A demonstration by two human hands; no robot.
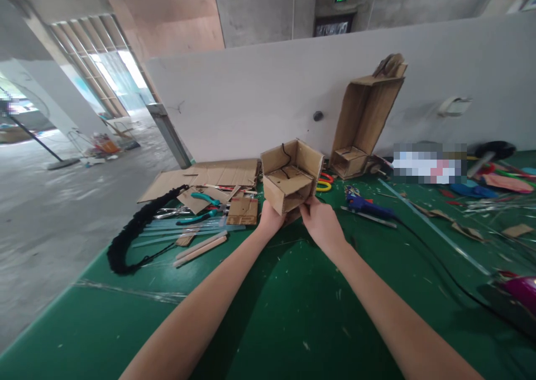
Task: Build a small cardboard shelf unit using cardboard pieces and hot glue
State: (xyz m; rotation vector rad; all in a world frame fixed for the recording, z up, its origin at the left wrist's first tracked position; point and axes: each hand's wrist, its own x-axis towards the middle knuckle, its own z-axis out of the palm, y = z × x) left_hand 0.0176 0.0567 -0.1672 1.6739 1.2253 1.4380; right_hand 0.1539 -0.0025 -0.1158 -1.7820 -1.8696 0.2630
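While both hands hold the small cardboard box (293,178) near the middle of the view, take that box as the clock centre, with 12 o'clock pointing away from the person. The left hand (271,219) grips its lower part at 7 o'clock; most of the fingers are hidden by the cardboard. The right hand (322,224) pinches the lower edge at 5 o'clock, thumb and fingers closed on the board.

Principal relation: the box lies just beyond the grip, at 1 o'clock from the left hand and 11 o'clock from the right, with neither hand clearly nearer. Its shape is compact, so no distinct long axis can be read; its two raised walls meet in a corner at 12 o'clock, and the hollow of its lower compartment faces roughly 5 o'clock, toward the right hand. A black wire (287,157) runs down inside the raised walls. Whether the underside touches the green table (293,324) cannot be determined.

Surrounding items: a tall cardboard box (363,120) stands at 2 o'clock, its long axis upright and leaning to the right. A blue glue gun (362,206) lies at 4 o'clock, nearer the right hand. At 8 o'clock, on the left hand's side, are a cardboard square (242,211), teal-handled pliers (197,219) and wooden sticks (201,249). A black fuzzy strip (129,232) curves beyond them.
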